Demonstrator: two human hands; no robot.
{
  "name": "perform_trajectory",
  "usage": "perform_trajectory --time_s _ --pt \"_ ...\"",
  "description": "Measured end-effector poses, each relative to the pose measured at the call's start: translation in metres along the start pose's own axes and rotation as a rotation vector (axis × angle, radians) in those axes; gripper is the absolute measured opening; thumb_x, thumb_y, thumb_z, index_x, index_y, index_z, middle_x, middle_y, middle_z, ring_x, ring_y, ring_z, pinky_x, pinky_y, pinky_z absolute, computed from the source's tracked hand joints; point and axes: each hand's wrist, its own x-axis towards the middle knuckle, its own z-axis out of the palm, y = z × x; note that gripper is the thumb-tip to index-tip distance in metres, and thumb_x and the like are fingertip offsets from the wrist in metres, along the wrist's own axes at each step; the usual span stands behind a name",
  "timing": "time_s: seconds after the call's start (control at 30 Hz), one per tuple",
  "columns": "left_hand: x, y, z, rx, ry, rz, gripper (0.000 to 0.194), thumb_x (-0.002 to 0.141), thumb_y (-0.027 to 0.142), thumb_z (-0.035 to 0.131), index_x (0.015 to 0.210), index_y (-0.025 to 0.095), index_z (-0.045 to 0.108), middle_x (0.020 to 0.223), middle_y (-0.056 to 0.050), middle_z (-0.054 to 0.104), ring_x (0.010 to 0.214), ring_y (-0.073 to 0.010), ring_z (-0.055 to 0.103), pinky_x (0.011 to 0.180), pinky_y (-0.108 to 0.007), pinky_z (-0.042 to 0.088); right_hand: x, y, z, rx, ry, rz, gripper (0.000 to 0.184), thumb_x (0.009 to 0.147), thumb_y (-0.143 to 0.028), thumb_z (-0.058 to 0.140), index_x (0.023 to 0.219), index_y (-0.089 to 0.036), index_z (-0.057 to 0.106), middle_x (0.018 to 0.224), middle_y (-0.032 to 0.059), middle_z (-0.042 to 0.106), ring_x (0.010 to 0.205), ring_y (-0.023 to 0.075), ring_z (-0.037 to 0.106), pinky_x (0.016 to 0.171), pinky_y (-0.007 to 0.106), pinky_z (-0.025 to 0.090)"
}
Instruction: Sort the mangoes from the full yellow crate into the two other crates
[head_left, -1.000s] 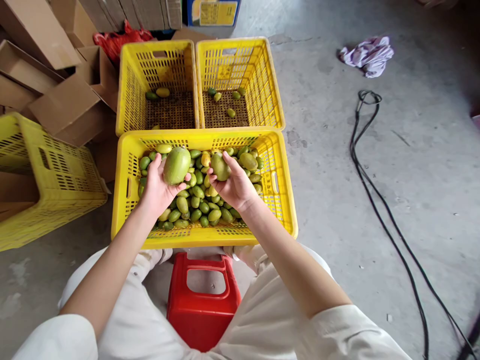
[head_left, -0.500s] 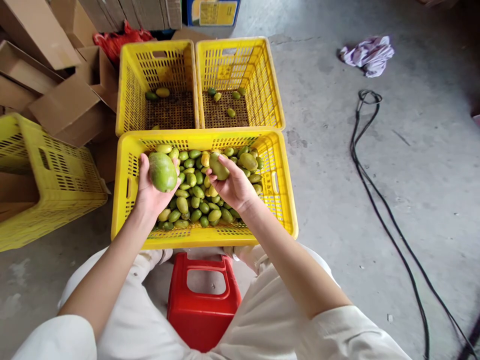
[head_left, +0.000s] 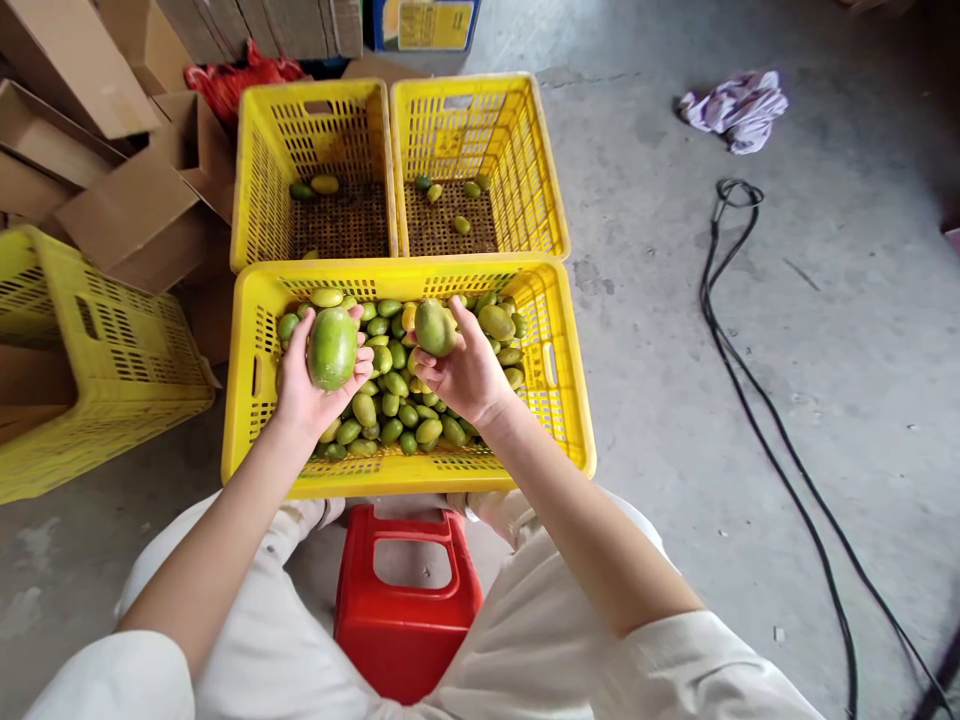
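My left hand [head_left: 307,385] is closed round a large green mango [head_left: 332,346], held upright over the near yellow crate [head_left: 247,455]. My right hand [head_left: 461,370] grips a smaller green-yellow mango [head_left: 434,327] with its fingers, above the same crate. That crate is heaped with several small green and yellowish mangoes [head_left: 397,400]. Behind it stand two more yellow crates: the left one [head_left: 255,150] holds a few mangoes [head_left: 324,184], the right one [head_left: 540,170] holds several small ones [head_left: 463,225].
A red plastic stool [head_left: 405,600] sits between my knees. Another yellow crate [head_left: 90,370] stands at the left, with cardboard boxes [head_left: 127,200] behind it. A black cable [head_left: 750,400] runs over the concrete floor at the right, beyond it a crumpled cloth [head_left: 739,105].
My left hand has turned the large mango, first swinging it left, then bringing it upright. My right hand has rotated its smaller mango upward. Both hands stay over the near crate.
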Motion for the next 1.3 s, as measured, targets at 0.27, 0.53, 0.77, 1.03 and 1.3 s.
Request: perform_trajectory --time_s 0.27,0.53,0.77,1.03,1.3 --pt "0.011 -0.002 -0.013 0.115 0.042 0.033 0.038 0.105 0.058 0.071 0.1 0.021 0.073 0.088 -0.006 0.073 0.07 -0.0137 0.07 0.061 -0.02 0.063 -0.003 -0.003 0.005 0.059 0.046 0.034 0.018 0.108 -0.038 0.067 0.098 -0.024 0.07 0.084 -0.0004 0.067 0.06 0.011 0.053 0.044 0.02 0.042" --pt "0.012 -0.003 -0.014 0.137 0.052 -0.012 0.036 0.108 0.054 0.064 0.102 0.02 0.074 0.092 -0.008 0.078 0.076 -0.0172 0.077 0.064 -0.024 0.067 -0.003 -0.003 0.004 0.038 0.034 0.074 0.029 0.102 -0.052 0.076 0.095 -0.025 0.069 0.085 0.003 0.072 0.067 0.0146 0.06 0.047 0.02 0.049" --pt "0.011 -0.007 -0.017 0.148 0.052 0.041 0.022 0.092 0.034 0.087 0.102 0.02 0.072 0.086 -0.001 0.075 0.073 -0.0125 0.074 0.071 -0.022 0.068 -0.001 -0.002 0.003 0.033 0.081 0.079 0.018 0.105 -0.04 0.07 0.096 -0.025 0.069 0.08 0.0008 0.07 0.063 0.0135 0.06 0.046 0.02 0.048" --pt "0.011 -0.01 -0.02 0.247 -0.085 0.048 0.033 0.089 0.043 0.09 0.108 0.019 0.076 0.093 -0.002 0.078 0.078 -0.0139 0.075 0.076 -0.026 0.068 0.003 0.0 -0.002 -0.058 0.033 0.05 0.045 0.105 -0.065 0.068 0.088 -0.024 0.068 0.07 0.0001 0.064 0.057 0.0125 0.056 0.044 0.021 0.045" --pt "0.013 -0.009 -0.021 0.299 -0.119 -0.024 0.036 0.099 0.054 0.08 0.105 0.018 0.079 0.092 -0.008 0.079 0.073 -0.0174 0.077 0.06 -0.023 0.063 0.002 -0.002 0.002 0.018 0.027 0.06 0.04 0.105 -0.061 0.071 0.097 -0.021 0.069 0.071 -0.0019 0.064 0.05 0.0092 0.049 0.038 0.017 0.034"
